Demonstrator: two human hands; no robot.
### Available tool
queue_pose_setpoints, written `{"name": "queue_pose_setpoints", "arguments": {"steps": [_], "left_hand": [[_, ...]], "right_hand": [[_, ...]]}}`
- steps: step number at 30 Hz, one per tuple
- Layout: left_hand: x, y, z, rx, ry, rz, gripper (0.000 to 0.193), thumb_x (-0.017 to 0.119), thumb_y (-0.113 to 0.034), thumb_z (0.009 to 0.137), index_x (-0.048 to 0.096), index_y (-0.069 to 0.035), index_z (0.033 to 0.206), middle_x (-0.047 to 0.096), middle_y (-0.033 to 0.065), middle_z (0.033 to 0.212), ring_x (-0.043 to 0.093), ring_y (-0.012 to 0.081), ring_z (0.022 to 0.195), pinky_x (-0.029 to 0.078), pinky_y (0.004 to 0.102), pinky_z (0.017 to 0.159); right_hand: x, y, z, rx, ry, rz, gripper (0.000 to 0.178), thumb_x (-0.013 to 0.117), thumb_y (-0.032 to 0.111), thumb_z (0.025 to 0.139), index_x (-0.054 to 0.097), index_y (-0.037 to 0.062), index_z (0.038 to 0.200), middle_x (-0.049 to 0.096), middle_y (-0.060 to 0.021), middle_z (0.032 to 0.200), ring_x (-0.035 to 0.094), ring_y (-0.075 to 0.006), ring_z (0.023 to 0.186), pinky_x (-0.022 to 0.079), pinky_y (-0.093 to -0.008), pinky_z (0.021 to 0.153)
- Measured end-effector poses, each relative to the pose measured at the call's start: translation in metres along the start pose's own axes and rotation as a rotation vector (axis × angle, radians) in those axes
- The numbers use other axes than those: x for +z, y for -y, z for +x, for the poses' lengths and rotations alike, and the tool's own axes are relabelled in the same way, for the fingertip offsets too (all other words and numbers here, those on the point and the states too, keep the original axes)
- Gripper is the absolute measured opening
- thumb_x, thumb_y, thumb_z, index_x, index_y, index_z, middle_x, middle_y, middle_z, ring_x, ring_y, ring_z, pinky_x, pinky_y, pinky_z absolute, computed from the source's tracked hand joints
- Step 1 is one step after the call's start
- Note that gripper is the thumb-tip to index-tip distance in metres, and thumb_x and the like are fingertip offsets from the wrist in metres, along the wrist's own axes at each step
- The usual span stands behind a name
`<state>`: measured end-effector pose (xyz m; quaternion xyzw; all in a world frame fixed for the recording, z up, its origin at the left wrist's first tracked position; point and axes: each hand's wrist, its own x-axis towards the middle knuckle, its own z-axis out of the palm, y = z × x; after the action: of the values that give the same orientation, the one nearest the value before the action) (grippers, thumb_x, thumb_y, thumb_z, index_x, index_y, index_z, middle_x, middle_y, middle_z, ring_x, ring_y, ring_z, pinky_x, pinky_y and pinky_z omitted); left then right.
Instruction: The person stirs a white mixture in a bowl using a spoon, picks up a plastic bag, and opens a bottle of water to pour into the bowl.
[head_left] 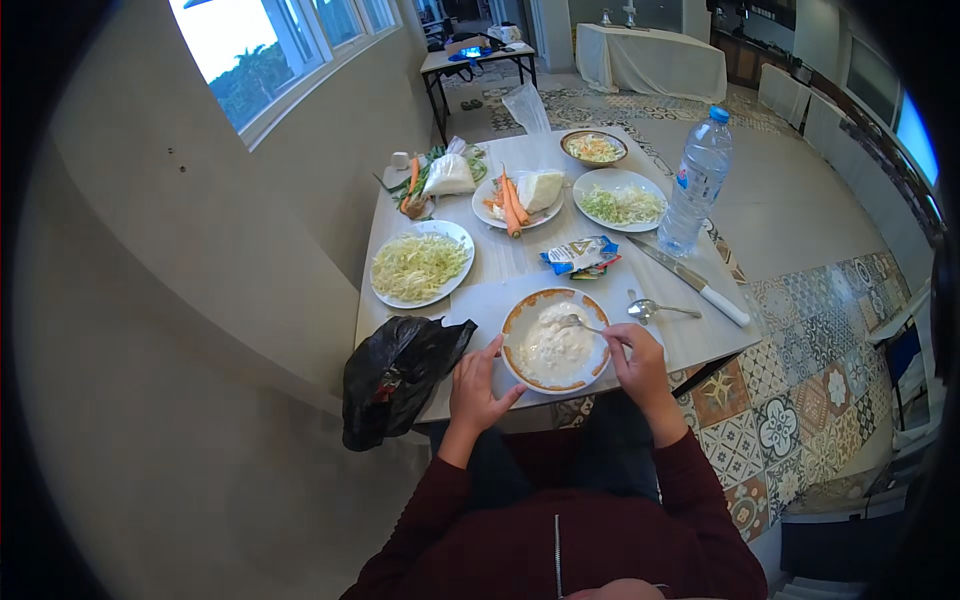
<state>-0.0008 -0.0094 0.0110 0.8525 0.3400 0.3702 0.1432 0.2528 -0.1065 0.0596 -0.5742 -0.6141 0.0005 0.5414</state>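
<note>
A white bowl (512, 366) with an orange-brown patterned rim stands at the table's near edge, holding a creamy white, lumpy mixture (556, 348). Along its left side, my left hand (480, 388) holds the rim, fingers at the side and thumb near the lower edge. My right hand (640, 368) is closed on the handle of a metal spoon (590, 328), whose head dips into the mixture. Just right of the bowl lies a second spoon (662, 311). Opened blue-and-white packets (580, 256) rest beyond the bowl.
A black plastic bag (400, 375) hangs over the near left edge. Shredded cabbage (420, 268), carrots (510, 205) and chopped greens (622, 205) fill plates farther back. At the right are a knife (695, 280) and a tall water bottle (694, 185). A wall (260, 280) borders the left.
</note>
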Motion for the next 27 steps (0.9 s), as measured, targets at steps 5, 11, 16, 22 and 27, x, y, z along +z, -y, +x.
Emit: {"name": "queue_pose_setpoints", "arguments": {"steps": [5, 11, 16, 22, 27], "left_hand": [[0.002, 0.003, 0.000, 0.007, -0.007, 0.007, 0.082, 0.068, -0.057, 0.078, 0.046, -0.009, 0.141, 0.062, 0.0107, 0.111, 0.054, 0.0305, 0.106, 0.038, 0.0423, 0.096], [0.001, 0.004, 0.001, -0.005, 0.002, 0.041, 0.083, 0.065, -0.059, 0.080, 0.044, -0.009, 0.142, 0.061, 0.0104, 0.113, 0.053, 0.0309, 0.107, 0.038, 0.0431, 0.097], [0.003, 0.003, 0.001, -0.049, 0.062, 0.107, 0.084, 0.060, -0.062, 0.083, 0.041, -0.009, 0.145, 0.059, 0.0114, 0.116, 0.051, 0.0317, 0.111, 0.036, 0.0440, 0.099], [0.005, 0.007, -0.001, -0.050, 0.063, 0.063, 0.083, 0.062, -0.059, 0.083, 0.039, -0.008, 0.146, 0.059, 0.0125, 0.119, 0.050, 0.0331, 0.114, 0.034, 0.0447, 0.102], [0.004, 0.005, 0.001, -0.036, 0.043, 0.062, 0.082, 0.059, -0.062, 0.084, 0.041, -0.010, 0.145, 0.059, 0.0121, 0.114, 0.051, 0.0321, 0.111, 0.037, 0.0441, 0.099]], "right_hand": [[-0.017, 0.011, -0.022, 0.137, 0.007, 0.029, 0.006, 0.062, 0.000, 0.090, 0.062, -0.0025, 0.095, 0.068, -0.0140, 0.089, 0.070, -0.0221, 0.084, 0.056, -0.0302, 0.078], [-0.017, 0.033, -0.040, 0.213, 0.063, 0.119, 0.008, 0.064, 0.000, 0.087, 0.065, 0.0007, 0.095, 0.067, -0.0151, 0.088, 0.068, -0.0291, 0.080, 0.054, -0.0336, 0.072], [0.003, 0.028, -0.027, 0.038, 0.076, 0.135, 0.010, 0.064, -0.001, 0.086, 0.064, 0.0018, 0.095, 0.068, -0.0140, 0.089, 0.067, -0.0302, 0.081, 0.053, -0.0352, 0.072], [0.014, 0.005, 0.007, -0.089, 0.113, 0.115, 0.010, 0.064, -0.003, 0.084, 0.064, 0.0014, 0.094, 0.067, -0.0140, 0.091, 0.066, -0.0318, 0.085, 0.052, -0.0374, 0.076], [-0.001, -0.011, 0.011, 0.028, 0.023, 0.064, 0.007, 0.063, -0.001, 0.087, 0.063, -0.0003, 0.095, 0.066, -0.0149, 0.088, 0.067, -0.0300, 0.083, 0.053, -0.0359, 0.075]]}}
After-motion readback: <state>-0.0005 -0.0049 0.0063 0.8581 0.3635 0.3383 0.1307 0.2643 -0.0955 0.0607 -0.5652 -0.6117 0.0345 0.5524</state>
